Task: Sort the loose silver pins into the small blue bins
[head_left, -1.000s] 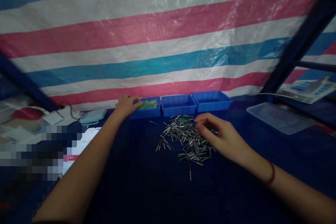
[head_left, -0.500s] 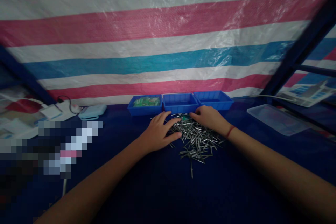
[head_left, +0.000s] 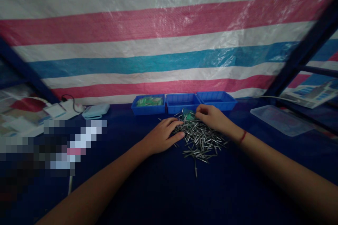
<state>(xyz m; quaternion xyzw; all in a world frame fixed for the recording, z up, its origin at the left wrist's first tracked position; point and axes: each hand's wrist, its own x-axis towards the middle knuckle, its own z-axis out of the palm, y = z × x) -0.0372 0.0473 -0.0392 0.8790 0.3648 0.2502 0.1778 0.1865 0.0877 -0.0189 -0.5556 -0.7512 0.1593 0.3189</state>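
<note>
In the head view, a loose heap of metal pins (head_left: 202,140) is spread over the desk (head_left: 158,190), towards its far edge, with one pin lying nearer at the heap's front. At the heap's far side a green piece (head_left: 188,115) is partly covered by pins. The left hand (head_left: 161,136) is laid open against the heap's left side, thumb and fingers parted, and nothing is seen to be gripped by it. The right hand (head_left: 212,116) is held at the green piece's right side, thumb and forefinger drawn together; whether the piece is pinched cannot be told.

Along the desk's far edge three blue bins are lined up: green packets are held in the left bin (head_left: 149,111), and beside it are set the middle bin (head_left: 182,108) and the right bin (head_left: 218,106). A clear tray (head_left: 282,121) is placed towards the far right corner.

The pins are judged light, stiff and slippery, easily rolled or tangled, and best taken mid-shank between fingertips. The green piece is judged light and thin, best pinched by an exposed edge; its softness cannot be told.
</note>
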